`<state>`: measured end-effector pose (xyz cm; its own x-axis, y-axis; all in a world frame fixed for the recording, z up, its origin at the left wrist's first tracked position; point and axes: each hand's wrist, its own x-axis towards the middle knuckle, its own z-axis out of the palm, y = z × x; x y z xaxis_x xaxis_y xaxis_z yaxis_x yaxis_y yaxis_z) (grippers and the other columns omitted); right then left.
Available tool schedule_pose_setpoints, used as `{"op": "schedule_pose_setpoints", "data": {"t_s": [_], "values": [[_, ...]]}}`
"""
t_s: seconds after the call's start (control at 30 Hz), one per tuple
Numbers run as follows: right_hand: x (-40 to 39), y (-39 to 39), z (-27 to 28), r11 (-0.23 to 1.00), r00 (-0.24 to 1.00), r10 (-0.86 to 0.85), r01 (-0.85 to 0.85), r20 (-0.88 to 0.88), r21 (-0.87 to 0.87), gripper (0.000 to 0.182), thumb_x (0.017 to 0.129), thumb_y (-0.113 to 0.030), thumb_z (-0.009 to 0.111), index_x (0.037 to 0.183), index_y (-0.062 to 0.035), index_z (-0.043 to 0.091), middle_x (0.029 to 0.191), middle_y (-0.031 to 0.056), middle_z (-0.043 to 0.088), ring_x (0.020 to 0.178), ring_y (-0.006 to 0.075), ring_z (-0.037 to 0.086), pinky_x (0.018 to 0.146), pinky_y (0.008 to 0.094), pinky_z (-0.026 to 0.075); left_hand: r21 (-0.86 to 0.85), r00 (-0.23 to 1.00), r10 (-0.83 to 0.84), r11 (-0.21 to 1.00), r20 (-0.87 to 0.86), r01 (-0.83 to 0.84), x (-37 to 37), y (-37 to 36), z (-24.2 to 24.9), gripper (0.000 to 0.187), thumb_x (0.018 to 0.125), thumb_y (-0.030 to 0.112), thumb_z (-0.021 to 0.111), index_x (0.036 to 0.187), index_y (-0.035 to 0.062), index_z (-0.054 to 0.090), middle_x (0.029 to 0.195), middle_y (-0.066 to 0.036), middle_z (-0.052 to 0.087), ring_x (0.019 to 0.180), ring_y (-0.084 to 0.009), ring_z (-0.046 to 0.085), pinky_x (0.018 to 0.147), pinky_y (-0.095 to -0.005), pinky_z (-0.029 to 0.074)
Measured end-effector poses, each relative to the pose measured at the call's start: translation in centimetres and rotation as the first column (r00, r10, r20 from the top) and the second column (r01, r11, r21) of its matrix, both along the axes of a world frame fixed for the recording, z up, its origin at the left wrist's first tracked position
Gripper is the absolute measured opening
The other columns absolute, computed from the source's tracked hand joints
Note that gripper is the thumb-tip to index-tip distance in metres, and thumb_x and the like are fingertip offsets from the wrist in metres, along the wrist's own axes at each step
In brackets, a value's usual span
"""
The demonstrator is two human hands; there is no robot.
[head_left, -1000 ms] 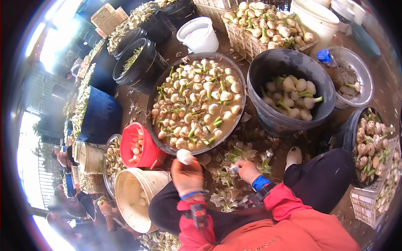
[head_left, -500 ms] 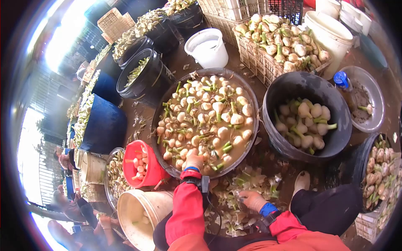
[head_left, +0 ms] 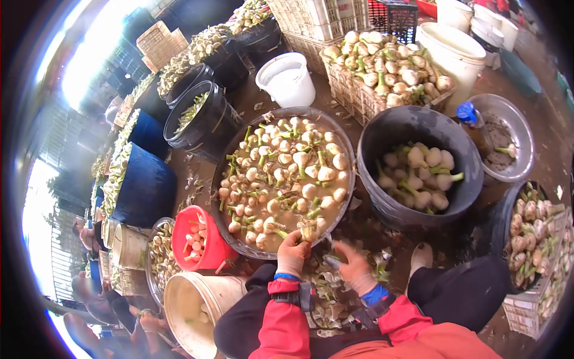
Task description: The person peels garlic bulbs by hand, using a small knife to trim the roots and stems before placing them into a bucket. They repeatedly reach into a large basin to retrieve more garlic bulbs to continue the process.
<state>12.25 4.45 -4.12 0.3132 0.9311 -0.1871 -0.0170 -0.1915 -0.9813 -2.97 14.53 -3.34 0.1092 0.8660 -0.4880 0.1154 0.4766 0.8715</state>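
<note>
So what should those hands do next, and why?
Probably bring the right hand, with what looks like a small tool, to the bulb: the left hand holds it, it looks ragged outside, and pale scraps lie below.

Left hand (head_left: 292,257) pinches a garlic bulb (head_left: 308,230) at near rim of wide basin (head_left: 242,246), brown water crowded with more bulbs (head_left: 300,158). Right hand (head_left: 354,266) grips a small blurred tool (head_left: 332,261) just beside. Peelings (head_left: 326,293) below. Grey bucket (head_left: 382,206) of white bulbs (head_left: 417,157) right of basin.
</note>
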Motion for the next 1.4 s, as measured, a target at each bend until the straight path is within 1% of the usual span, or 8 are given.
{"op": "schedule_pose_setpoints", "data": {"t_s": [0.33,0.6,0.63,0.67,0.87,0.93,1.2,1.4], "values": [[3.2,-3.3,2.5,0.984,0.964,-0.072,0.110,-0.257,0.137,0.025,0.075,0.009,0.058,0.094,-0.0050,0.067,0.088,0.0056,0.066,0.085,0.0147,0.060,0.078,0.0249,0.046,0.289,0.929,-0.117,0.930,-0.351,0.226,1.4,-12.3,6.5,0.031,0.075,0.009,0.073,0.103,0.0002,0.065,0.083,-0.007,0.067,0.072,-0.0106,0.060,0.066,-0.0241,0.048],[4.2,-4.9,-2.4,0.969,0.803,0.245,-0.217,0.543,-0.117,0.035,0.079,-0.007,0.064,0.114,-0.0099,0.061,0.114,0.0066,0.060,0.100,0.0141,0.056,0.079,0.0268,0.047,0.149,0.999,-0.032,0.989,0.044,0.025,-0.6,-15.2,8.9,0.030,0.078,0.000,0.068,0.107,-0.0006,0.060,0.084,-0.003,0.061,0.067,-0.0078,0.054,0.061,-0.0200,0.045],[4.0,-4.6,-1.0,0.937,0.928,0.348,-0.350,-0.133,0.008,0.041,0.080,-0.008,0.064,0.120,-0.0103,0.056,0.117,0.0055,0.057,0.100,0.0162,0.057,0.078,0.0279,0.049,0.220,0.994,-0.098,0.970,-0.040,0.104,-0.7,-15.0,8.4,0.030,0.078,-0.001,0.068,0.106,-0.0006,0.060,0.086,-0.004,0.062,0.072,-0.0090,0.056,0.065,-0.0210,0.046],[3.8,-4.5,0.4,0.912,0.572,0.379,-0.364,-0.728,0.189,0.047,0.081,-0.009,0.064,0.126,-0.0107,0.052,0.121,0.0045,0.053,0.101,0.0182,0.058,0.077,0.0290,0.052,0.285,0.979,-0.158,0.940,-0.130,0.190,-0.7,-14.9,8.3,0.029,0.078,-0.001,0.068,0.106,-0.0006,0.060,0.087,-0.004,0.062,0.076,-0.0102,0.058,0.069,-0.0220,0.048],[1.8,-7.0,4.2,0.972,0.580,0.116,-0.233,-0.807,-0.028,0.043,0.087,-0.014,0.059,0.128,-0.0071,0.047,0.109,0.0081,0.058,0.090,0.0172,0.060,0.072,0.0307,0.053,0.325,0.962,-0.056,0.945,0.269,-0.036,2.5,-15.2,6.2,0.056,0.076,-0.002,0.069,0.127,0.0014,0.047,0.116,-0.008,0.054,0.102,-0.0159,0.054,0.089,-0.0270,0.045],[2.0,-6.8,3.9,0.983,0.546,0.065,-0.178,-0.835,-0.040,0.040,0.087,-0.011,0.057,0.126,-0.0065,0.049,0.106,0.0085,0.059,0.087,0.0181,0.062,0.071,0.0308,0.054,0.688,0.874,-0.043,0.598,-0.484,0.411,2.9,-15.6,5.3,0.064,0.070,-0.003,0.073,0.129,0.0037,0.047,0.119,-0.011,0.052,0.104,-0.0175,0.054,0.088,-0.0264,0.044],[2.1,-6.0,4.3,0.956,0.775,0.200,-0.288,-0.600,-0.054,0.030,0.085,-0.003,0.058,0.115,-0.0043,0.059,0.094,0.0058,0.064,0.084,0.0128,0.061,0.073,0.0237,0.050,0.421,0.998,0.034,0.905,0.061,-0.056,2.7,-15.4,5.7,0.079,0.069,-0.008,0.071,0.138,0.0047,0.034,0.121,-0.011,0.051,0.104,-0.0165,0.053,0.086,-0.0242,0.046],[1.1,-6.2,4.8,0.988,0.920,0.148,-0.151,-0.364,0.018,0.038,0.083,-0.001,0.059,0.121,-0.0003,0.054,0.110,0.0060,0.062,0.096,0.0115,0.058,0.084,0.0237,0.045,0.623,0.818,0.060,0.680,-0.572,0.386,3.5,-16.2,5.4,0.086,0.061,0.005,0.076,0.137,0.0065,0.035,0.112,-0.014,0.055,0.099,-0.0301,0.054,0.087,-0.0402,0.044]]}}
